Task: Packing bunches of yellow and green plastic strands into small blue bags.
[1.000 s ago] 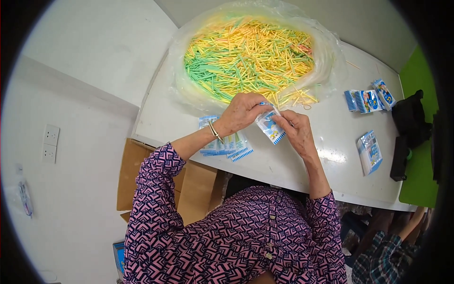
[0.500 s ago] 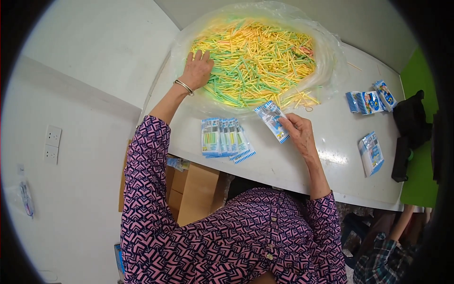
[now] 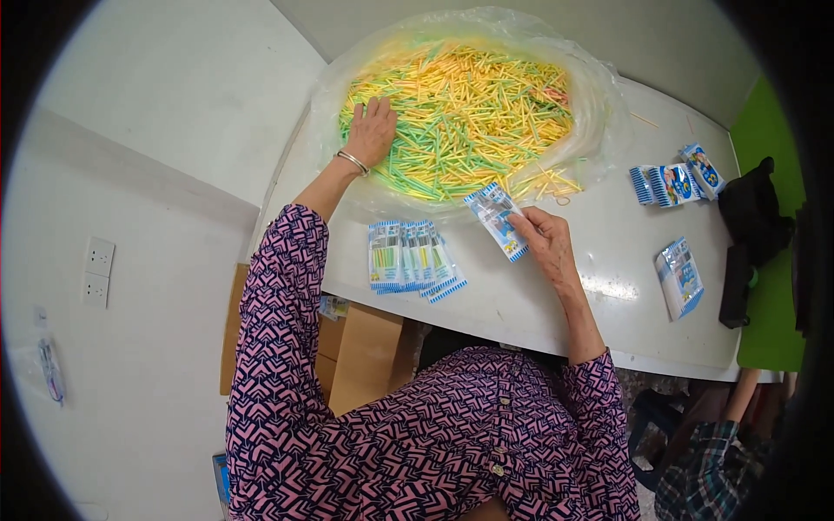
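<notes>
My left hand (image 3: 372, 135), with a bracelet at its wrist, rests on the left side of a heap of short thin yellow, green and orange sticks (image 3: 473, 113). Its fingers are spread over them and the tips are partly hidden. A large clear plastic bag (image 3: 599, 104) with its mouth rolled wide surrounds the heap. Between the thumb and fingers of my right hand (image 3: 549, 247) is a small blue-and-white packet (image 3: 495, 217), tilted just in front of the bag. Beside it on the table lies an overlapping row of similar packets (image 3: 413, 256), with coloured sticks showing through their windows.
Several blue packets (image 3: 673, 184) lie at the right of the white table (image 3: 565, 304), and another packet (image 3: 680, 278) is nearer. Black objects (image 3: 751, 217) stand by a green panel (image 3: 769, 321). Cardboard boxes (image 3: 369, 356) sit below the edge. Another person's sleeve (image 3: 708, 469) shows lower right.
My left hand has shifted slightly right and down over the sticks. My right hand still holds the packet in nearly the same place.
</notes>
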Motion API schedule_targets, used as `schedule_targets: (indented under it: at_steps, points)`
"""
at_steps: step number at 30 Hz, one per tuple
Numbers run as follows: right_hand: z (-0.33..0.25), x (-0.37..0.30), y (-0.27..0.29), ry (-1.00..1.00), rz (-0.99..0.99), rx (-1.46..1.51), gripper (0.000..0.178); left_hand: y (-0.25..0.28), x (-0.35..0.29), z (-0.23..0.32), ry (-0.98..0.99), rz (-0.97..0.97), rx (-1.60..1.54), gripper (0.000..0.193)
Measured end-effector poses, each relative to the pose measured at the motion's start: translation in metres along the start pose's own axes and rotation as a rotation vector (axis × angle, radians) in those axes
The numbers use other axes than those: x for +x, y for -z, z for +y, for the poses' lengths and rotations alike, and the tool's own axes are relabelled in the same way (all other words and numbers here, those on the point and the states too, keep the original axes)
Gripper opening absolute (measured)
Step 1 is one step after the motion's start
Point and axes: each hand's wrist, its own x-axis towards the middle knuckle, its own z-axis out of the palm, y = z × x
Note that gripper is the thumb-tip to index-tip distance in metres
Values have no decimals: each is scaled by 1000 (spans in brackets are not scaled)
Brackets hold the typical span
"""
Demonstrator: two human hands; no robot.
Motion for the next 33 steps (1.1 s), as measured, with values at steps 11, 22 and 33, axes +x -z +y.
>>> schedule_targets:
  at_steps: [11,22,33]
  points:
    - [-13,6,15,8,59,179,24,26,2,-20,201,85,-248,17]
    - [-18,100,-65,2,360,1031,22,73,37,79,709,-192,-2616,23]
    - [-19,125,-99,-39,494,1262,23,81,32,131,758,262,-2648,11]
